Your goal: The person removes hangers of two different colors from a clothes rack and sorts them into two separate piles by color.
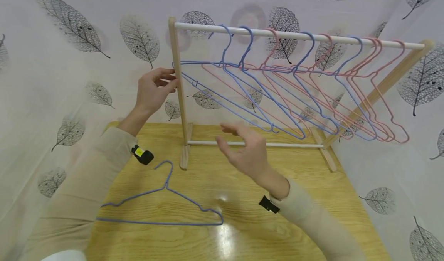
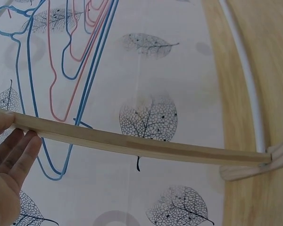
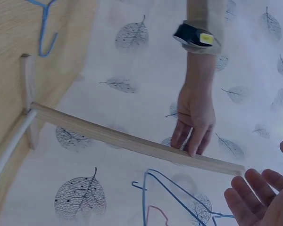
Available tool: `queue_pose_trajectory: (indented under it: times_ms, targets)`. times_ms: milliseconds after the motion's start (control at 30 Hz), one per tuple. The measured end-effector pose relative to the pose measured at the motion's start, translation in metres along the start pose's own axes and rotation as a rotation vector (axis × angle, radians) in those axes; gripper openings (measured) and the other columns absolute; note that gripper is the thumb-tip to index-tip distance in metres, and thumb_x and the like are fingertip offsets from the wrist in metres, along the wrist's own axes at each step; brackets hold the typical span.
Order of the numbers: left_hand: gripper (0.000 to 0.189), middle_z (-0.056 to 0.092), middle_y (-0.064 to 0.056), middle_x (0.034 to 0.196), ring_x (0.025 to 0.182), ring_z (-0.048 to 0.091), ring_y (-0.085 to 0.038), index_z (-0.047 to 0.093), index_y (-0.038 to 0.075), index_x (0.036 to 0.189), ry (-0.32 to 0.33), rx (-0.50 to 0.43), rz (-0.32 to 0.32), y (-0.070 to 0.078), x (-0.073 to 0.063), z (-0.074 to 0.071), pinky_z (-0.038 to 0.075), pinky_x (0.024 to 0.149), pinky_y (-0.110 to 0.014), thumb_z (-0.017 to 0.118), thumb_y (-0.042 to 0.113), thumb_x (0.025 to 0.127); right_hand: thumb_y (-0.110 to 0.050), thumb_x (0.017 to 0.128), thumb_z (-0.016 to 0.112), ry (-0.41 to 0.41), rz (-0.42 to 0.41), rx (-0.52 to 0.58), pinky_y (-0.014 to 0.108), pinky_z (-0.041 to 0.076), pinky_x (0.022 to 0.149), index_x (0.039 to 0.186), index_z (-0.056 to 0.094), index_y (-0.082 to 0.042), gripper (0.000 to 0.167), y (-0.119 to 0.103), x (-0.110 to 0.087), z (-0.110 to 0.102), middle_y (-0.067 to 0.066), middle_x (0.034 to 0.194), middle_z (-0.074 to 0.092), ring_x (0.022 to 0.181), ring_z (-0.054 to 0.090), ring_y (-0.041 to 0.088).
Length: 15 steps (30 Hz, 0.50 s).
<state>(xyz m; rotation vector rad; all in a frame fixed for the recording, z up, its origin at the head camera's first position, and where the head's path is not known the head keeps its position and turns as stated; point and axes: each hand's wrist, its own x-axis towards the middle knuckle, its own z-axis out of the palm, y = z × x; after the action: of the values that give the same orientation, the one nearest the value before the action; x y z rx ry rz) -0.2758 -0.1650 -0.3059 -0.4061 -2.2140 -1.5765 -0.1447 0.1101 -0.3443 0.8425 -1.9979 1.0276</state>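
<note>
A small clothes rack has a left wooden post (image 1: 180, 99) and a white top rail (image 1: 291, 34). My left hand (image 1: 152, 89) pinches that post on its upper half, thumb on one side and fingers on the other. Blue hangers (image 1: 261, 87) and pink hangers (image 1: 385, 99) hang from the rail, their shoulders overlapping. The leftmost blue hanger reaches past the post near my left fingertips. Held in the air before the rack, my right hand (image 1: 250, 152) has loosely bent fingers spread apart and holds nothing. In the right wrist view, its fingers (image 3: 247, 195) appear near the post's top end.
Another blue hanger (image 1: 185, 197) lies flat on the wood-grain table (image 1: 295, 222), its left end hidden by my left sleeve. A white lower bar (image 1: 222, 143) joins the rack's feet. Leaf-patterned cloth (image 1: 138, 6) stands behind and at both sides. A white rounded object (image 1: 64, 256) shows at bottom left.
</note>
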Motion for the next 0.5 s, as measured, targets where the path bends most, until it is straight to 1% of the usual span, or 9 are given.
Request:
queue_pose_trajectory:
  times_ms: [33,100,167,233,333,367,500]
  targets:
    - [0.028,0.078,-0.018,0.111,0.080,0.075,-0.003,0.074,-0.001,0.125,0.000,-0.001,-0.001,0.000,0.000,0.000,0.067,0.076,-0.013,0.073,0.010,0.099,-0.024,0.096,0.073,0.001,0.068,0.081,0.030,0.071,0.082,0.111,0.077,0.003,0.031,0.000,0.007,-0.003,0.018,0.101,0.081,0.089,0.080,0.023]
    - [0.028,0.078,-0.017,0.110,0.080,0.075,-0.003,0.074,-0.002,0.125,0.001,-0.005,0.000,0.000,0.000,0.000,0.067,0.076,-0.013,0.073,0.009,0.099,-0.013,0.093,0.074,0.019,0.206,0.245,0.025,0.070,0.081,0.114,0.075,0.005,0.027,0.001,0.023,-0.010,0.017,0.103,0.080,0.091,0.079,0.016]
    - [0.028,0.078,-0.016,0.109,0.079,0.075,-0.002,0.074,-0.002,0.125,0.002,-0.008,0.003,-0.001,0.000,0.000,0.067,0.076,-0.012,0.073,0.009,0.099,-0.006,0.094,0.073,0.041,0.328,0.384,0.022,0.070,0.081,0.116,0.074,0.007,0.025,0.003,0.039,-0.016,0.009,0.101,0.081,0.090,0.078,0.008]
    - [0.028,0.079,-0.014,0.108,0.078,0.074,-0.001,0.074,-0.002,0.125,0.003,-0.012,0.003,-0.001,0.001,0.000,0.067,0.076,-0.012,0.073,0.009,0.099,-0.002,0.097,0.071,0.058,0.414,0.496,0.024,0.071,0.081,0.118,0.073,0.009,0.024,0.008,0.056,-0.021,0.000,0.099,0.082,0.090,0.077,0.005]
    - [0.028,0.079,-0.011,0.106,0.078,0.074,0.000,0.074,-0.002,0.125,0.005,-0.015,0.003,-0.001,0.001,0.000,0.067,0.076,-0.012,0.074,0.009,0.099,-0.004,0.099,0.071,0.048,0.488,0.572,0.028,0.071,0.087,0.122,0.071,0.008,0.025,0.017,0.076,-0.026,-0.013,0.097,0.080,0.092,0.078,0.005]
    - [0.028,0.079,-0.010,0.106,0.078,0.074,0.000,0.074,-0.002,0.125,0.005,-0.015,0.002,-0.001,0.001,0.000,0.067,0.076,-0.012,0.074,0.009,0.099,-0.004,0.100,0.071,0.045,0.505,0.590,0.028,0.071,0.087,0.123,0.071,0.008,0.027,0.020,0.082,-0.027,-0.013,0.097,0.080,0.092,0.078,0.006]
    - [0.028,0.079,-0.011,0.107,0.078,0.074,0.001,0.074,-0.001,0.125,0.003,-0.012,0.002,-0.001,0.001,0.000,0.067,0.076,-0.012,0.074,0.010,0.099,-0.007,0.098,0.075,0.039,0.561,0.596,0.027,0.070,0.089,0.124,0.073,0.003,0.028,0.031,0.100,-0.028,-0.012,0.096,0.080,0.092,0.078,0.006]
